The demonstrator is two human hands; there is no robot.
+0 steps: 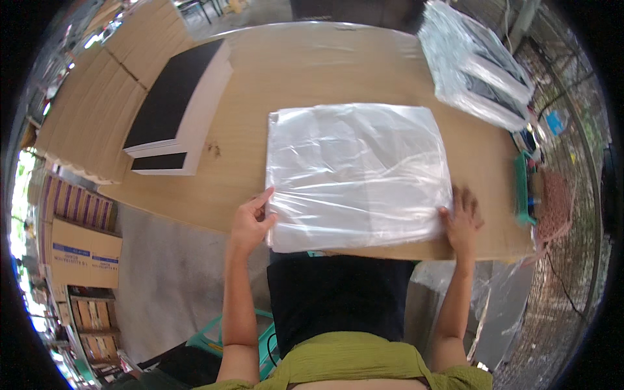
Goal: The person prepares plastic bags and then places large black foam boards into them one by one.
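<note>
Clear plastic sheeting lies flat on the tan table at the edge nearest me, probably so my 2 hands can reach its sides. On my left hand, thumb and index finger stand apart, both touching the left edge, perhaps steadying it; whether they pinch, I cannot tell. My right hand, blurred, splays its fingers loosely by the lower right corner. The black-topped stack sits left, seemingly leaving me room.

Printed lettering on brown carton
</note>
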